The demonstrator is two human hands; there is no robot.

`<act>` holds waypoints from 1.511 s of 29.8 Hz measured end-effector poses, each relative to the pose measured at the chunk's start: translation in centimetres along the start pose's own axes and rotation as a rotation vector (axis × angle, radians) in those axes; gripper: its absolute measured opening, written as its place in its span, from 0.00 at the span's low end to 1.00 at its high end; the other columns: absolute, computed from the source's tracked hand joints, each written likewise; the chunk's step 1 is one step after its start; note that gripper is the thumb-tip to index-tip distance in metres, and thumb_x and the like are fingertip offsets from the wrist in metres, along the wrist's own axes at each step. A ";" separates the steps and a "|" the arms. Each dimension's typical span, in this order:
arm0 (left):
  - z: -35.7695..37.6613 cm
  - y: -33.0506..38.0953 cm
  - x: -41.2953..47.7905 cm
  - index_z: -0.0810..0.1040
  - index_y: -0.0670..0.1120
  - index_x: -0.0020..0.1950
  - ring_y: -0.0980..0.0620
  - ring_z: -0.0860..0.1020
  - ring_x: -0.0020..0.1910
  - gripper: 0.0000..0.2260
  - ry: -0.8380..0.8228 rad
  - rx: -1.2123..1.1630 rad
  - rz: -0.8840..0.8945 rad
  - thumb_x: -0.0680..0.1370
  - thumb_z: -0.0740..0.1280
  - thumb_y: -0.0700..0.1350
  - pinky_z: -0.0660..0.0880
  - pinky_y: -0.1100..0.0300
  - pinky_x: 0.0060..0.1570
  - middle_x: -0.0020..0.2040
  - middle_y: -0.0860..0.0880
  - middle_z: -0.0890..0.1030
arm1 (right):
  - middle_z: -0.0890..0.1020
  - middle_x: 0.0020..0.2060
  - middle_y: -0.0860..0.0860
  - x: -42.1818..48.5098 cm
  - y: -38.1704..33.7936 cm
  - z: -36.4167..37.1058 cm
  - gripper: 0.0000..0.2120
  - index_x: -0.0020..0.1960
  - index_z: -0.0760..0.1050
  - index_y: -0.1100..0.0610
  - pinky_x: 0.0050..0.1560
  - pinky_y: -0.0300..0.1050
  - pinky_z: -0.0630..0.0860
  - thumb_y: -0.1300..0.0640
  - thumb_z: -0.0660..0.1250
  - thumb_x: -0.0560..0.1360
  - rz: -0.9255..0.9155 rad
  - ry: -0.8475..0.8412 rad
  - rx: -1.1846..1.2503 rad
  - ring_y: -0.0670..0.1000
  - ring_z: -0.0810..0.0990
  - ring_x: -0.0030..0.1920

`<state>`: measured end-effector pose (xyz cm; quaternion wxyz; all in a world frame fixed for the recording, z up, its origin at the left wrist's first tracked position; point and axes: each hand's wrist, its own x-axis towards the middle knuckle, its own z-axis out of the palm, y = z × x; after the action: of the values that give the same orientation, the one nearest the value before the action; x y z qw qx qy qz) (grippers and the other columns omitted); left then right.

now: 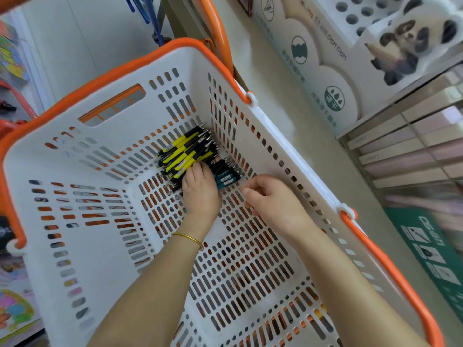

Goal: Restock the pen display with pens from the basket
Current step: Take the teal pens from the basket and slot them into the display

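Observation:
A white perforated basket [275, 128] with orange handles fills the view. At its far corner lies a heap of yellow-and-black pens [185, 151], with a few teal-and-black pens [226, 177] beside them. My left hand [200, 189], a gold bangle on its wrist, reaches into the heap with its fingers curled over the yellow-and-black pens. To its right, my right hand [270, 199] hovers above the basket floor, loosely curled and holding nothing. At the upper right stands the pen display [355, 18], a white block with round holes.
A panda figure [411, 38] stands on the display. Below it runs a shelf of flat pink and beige boxes [413, 146] and a green carton [431, 249]. Colourful goods line the left edge [12, 58].

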<state>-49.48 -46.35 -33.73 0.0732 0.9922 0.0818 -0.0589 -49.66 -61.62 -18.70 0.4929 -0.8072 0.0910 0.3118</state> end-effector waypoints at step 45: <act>-3.8 1.8 -4.9 0.70 0.45 0.53 0.54 0.74 0.37 0.12 -0.309 -0.690 -0.545 0.74 0.69 0.43 0.69 0.58 0.34 0.40 0.50 0.75 | 0.77 0.37 0.50 -0.5 0.6 0.8 0.05 0.48 0.76 0.58 0.35 0.38 0.72 0.59 0.61 0.79 -0.022 -0.009 -0.034 0.47 0.74 0.35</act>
<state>-53.56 -48.31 -29.12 0.3924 0.8316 0.3426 -0.1926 -50.65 -61.29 -19.17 0.4829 -0.8150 0.0745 0.3115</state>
